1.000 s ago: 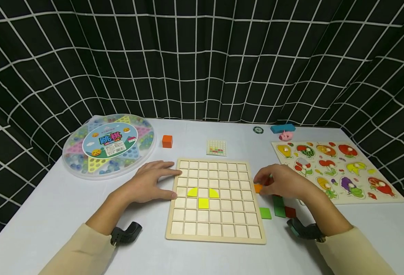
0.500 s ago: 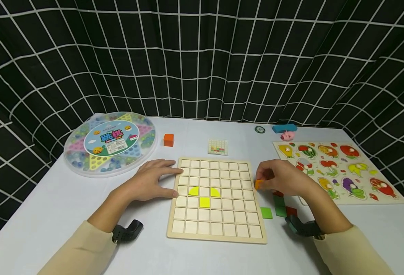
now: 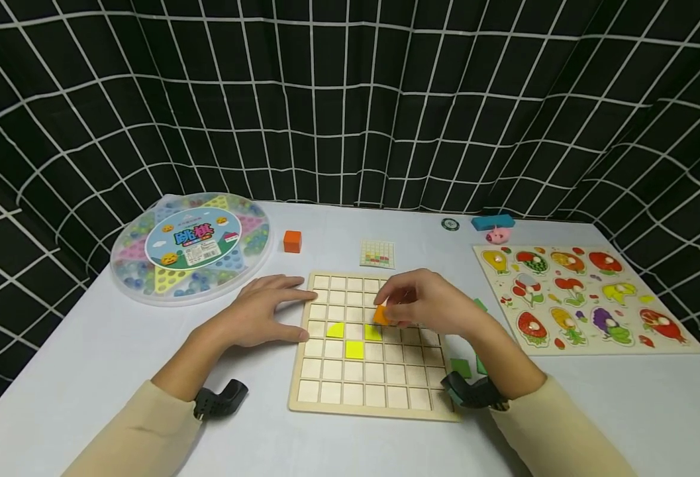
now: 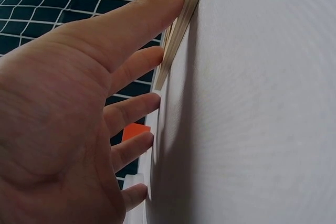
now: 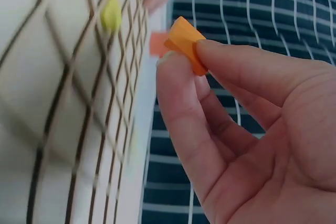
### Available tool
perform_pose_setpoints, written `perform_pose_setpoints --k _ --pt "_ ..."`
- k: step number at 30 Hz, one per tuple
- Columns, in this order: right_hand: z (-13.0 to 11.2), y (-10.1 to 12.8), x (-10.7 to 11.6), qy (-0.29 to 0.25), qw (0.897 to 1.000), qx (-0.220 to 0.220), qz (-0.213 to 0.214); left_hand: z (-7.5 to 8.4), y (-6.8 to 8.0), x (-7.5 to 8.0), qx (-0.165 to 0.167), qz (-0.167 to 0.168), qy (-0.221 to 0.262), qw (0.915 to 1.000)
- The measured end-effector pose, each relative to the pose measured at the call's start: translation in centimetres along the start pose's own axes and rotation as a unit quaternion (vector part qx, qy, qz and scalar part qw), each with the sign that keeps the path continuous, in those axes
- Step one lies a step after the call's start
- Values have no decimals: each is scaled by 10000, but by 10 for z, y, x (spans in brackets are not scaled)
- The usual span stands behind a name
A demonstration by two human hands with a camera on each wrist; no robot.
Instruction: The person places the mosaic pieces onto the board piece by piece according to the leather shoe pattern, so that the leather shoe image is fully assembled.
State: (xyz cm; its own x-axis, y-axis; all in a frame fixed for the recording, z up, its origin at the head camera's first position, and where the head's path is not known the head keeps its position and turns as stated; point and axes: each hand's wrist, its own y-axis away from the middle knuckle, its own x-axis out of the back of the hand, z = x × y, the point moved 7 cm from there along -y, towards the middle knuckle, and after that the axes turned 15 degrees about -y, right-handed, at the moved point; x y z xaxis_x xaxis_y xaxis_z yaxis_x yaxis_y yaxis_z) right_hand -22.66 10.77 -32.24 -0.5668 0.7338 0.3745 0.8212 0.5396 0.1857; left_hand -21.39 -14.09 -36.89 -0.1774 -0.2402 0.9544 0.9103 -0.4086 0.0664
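Observation:
A wooden grid board (image 3: 373, 391) lies on the white table, with three yellow tiles (image 3: 353, 350) set in its cells. My right hand (image 3: 424, 308) hovers over the board's middle and pinches a small orange tile (image 3: 381, 315) between thumb and fingers; the right wrist view shows the orange tile (image 5: 186, 43) held above the board (image 5: 63, 108). My left hand (image 3: 260, 317) lies flat on the table with straight fingers against the board's left edge; in the left wrist view the left hand (image 4: 89, 108) touches the board edge (image 4: 181, 22).
Green tiles (image 3: 460, 367) lie right of the board. A round marble game case (image 3: 191, 246) sits at the back left, an orange cube (image 3: 292, 241) and a small pattern card (image 3: 377, 254) behind the board, a fruit puzzle (image 3: 582, 298) at the right.
My right hand has carried the orange tile leftward from the pile beside the board to over the board's middle. The left hand has stayed put.

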Motion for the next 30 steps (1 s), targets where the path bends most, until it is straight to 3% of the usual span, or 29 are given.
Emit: perform_pose_setpoints --k 7,12,22,30 --pt "-15 -19 -46 300 9969 291 -660 0 -1 1 -7 -23 -14 10000" --pt "-20 -29 -68 702 9929 385 -876 -1 1 1 -48 -16 18 10000" --pt "-27 -31 -84 1426 9863 345 -760 -1 0 2 -136 17 6 9999" --pt "-35 -23 -93 2326 9647 1038 -674 -1 1 1 -119 11 -3 9999"
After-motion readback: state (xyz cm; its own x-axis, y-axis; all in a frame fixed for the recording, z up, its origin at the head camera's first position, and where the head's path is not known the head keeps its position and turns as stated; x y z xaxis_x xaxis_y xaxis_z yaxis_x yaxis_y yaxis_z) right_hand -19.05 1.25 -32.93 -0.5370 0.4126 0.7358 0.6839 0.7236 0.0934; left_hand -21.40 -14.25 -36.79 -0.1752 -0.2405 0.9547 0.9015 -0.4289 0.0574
